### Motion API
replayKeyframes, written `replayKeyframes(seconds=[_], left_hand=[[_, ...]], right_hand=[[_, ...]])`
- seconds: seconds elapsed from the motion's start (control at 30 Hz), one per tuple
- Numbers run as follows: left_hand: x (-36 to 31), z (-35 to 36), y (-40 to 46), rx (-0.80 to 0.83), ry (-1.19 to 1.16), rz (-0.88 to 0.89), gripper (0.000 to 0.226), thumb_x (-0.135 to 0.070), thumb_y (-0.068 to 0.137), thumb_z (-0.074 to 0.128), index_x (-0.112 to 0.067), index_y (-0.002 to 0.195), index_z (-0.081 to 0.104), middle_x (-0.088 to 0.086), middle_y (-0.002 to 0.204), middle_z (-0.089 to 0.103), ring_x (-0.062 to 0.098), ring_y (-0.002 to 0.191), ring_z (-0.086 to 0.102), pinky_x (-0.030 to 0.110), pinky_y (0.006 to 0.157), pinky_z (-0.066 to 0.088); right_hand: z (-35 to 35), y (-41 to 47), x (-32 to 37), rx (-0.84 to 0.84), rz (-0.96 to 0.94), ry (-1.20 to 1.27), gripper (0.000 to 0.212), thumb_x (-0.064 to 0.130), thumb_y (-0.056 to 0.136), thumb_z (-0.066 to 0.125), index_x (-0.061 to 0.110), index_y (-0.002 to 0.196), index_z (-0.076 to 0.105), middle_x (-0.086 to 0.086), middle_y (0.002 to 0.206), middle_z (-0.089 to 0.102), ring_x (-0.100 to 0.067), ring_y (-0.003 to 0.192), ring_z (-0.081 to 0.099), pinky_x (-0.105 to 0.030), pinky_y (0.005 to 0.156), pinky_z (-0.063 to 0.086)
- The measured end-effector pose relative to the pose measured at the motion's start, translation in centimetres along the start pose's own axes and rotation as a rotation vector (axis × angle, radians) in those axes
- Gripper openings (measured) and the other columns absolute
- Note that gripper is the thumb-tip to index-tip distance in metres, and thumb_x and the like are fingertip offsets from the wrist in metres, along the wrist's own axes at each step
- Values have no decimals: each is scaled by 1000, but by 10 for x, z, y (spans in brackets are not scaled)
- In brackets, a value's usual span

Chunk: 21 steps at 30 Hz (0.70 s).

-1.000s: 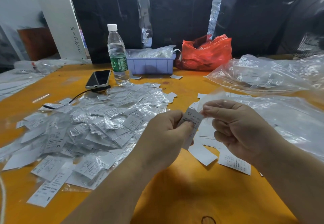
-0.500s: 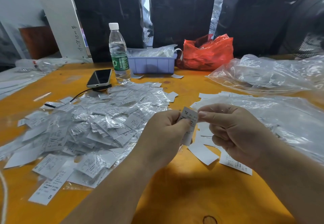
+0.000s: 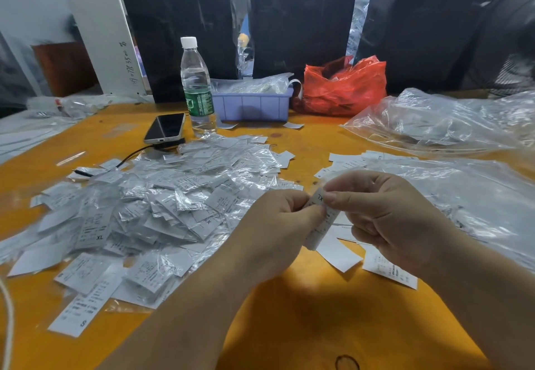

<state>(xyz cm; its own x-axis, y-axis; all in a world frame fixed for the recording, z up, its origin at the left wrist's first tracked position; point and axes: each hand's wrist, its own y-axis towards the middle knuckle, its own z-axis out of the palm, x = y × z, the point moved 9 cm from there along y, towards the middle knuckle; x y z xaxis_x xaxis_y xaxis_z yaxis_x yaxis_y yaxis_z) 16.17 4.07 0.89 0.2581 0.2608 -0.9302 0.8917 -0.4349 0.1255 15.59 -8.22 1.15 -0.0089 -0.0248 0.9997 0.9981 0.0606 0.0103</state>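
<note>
Label [image 3: 318, 232]: narrow white strip held off the table [image 3: 318, 317], dead centre between the 2 hands. The long axis runs near-vertical in view, with the top end leaning slightly right and away. The "XL" print sits at the top end, rotated sideways. The bottom end hangs free just above the loose labels [image 3: 340, 255] lying on the table.

Left hand [image 3: 275, 224]: comes in from lower left, back of hand up. Its fingers are curled in and the thumb tip pinches the strip's left edge around mid-length.

Right hand [image 3: 388, 216]: comes in from lower right. Thumb and index pinch the top end right by the print, and the other 3 fingers are curled loosely under, holding nothing. The fingertips of both hands nearly touch across the strip.

Around it:
- A pile of bagged labels [image 3: 150, 210] lies to the left.
- Clear plastic bags [image 3: 434, 120] lie to the right.
- A water bottle [image 3: 197, 88], phone [image 3: 165, 127], purple tray [image 3: 252, 106] and red bag [image 3: 344, 85] stand along the far edge.
</note>
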Motion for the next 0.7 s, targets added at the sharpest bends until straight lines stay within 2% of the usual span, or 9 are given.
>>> replayKeyframes(seconds=[0.13, 0.2, 0.33, 0.43, 0.53, 0.63, 0.7], left_hand=[[2, -11, 1, -80, 9, 19, 27, -34, 95, 60, -11, 83, 68, -9, 56, 59, -1, 49, 51, 17, 49, 39], [3, -15, 1, -120, -5, 23, 23, -33, 94, 62, -14, 83, 68, -12, 58, 61, -3, 52, 55, 11, 47, 40], [11, -20, 4, -162, -130, -50, 18, -36, 92, 63, -20, 87, 69, -15, 63, 63, 1, 52, 53, 13, 47, 40], [13, -23, 5, -161, -161, -73, 14, -28, 94, 61, -18, 89, 68, -11, 65, 65, 6, 53, 52, 15, 48, 41], [9, -22, 4, -158, -133, -46, 12, -18, 94, 59, -14, 87, 69, -10, 62, 65, 5, 52, 51, 14, 47, 41], [3, -21, 2, -170, -130, 14, 10, -19, 95, 60, -17, 89, 68, -10, 61, 64, 3, 52, 53, 14, 49, 41], [-1, -20, 1, -177, -130, 55, 8, -19, 94, 61, -19, 89, 68, -11, 61, 65, 1, 54, 55, 14, 50, 42]], right_hand=[[4, 0, 2, 44, -24, -42, 19, 16, 66, 76, 10, 83, 75, -6, 52, 30, -12, 43, 18, -22, 38, 22], [3, 0, 1, 40, -16, -43, 22, 16, 67, 75, 8, 88, 75, -2, 49, 30, -11, 42, 18, -21, 38, 23], [-5, 1, 3, -31, -11, 24, 11, 14, 68, 73, 10, 77, 75, 0, 45, 44, -8, 39, 22, -19, 36, 25], [-16, 2, 7, -119, -37, 78, 8, 16, 66, 73, 12, 73, 74, 0, 48, 51, -7, 38, 22, -18, 36, 26], [-18, 2, 8, -147, -57, 89, 12, 14, 67, 73, 11, 79, 73, 2, 46, 47, -8, 38, 21, -18, 36, 26], [-12, 1, 6, -104, -63, 53, 22, 11, 70, 73, 5, 91, 71, 1, 46, 41, -7, 37, 21, -18, 35, 25], [-8, 2, 4, -77, -58, 50, 23, 10, 70, 73, 4, 92, 72, 0, 48, 35, -7, 37, 21, -17, 35, 25]])
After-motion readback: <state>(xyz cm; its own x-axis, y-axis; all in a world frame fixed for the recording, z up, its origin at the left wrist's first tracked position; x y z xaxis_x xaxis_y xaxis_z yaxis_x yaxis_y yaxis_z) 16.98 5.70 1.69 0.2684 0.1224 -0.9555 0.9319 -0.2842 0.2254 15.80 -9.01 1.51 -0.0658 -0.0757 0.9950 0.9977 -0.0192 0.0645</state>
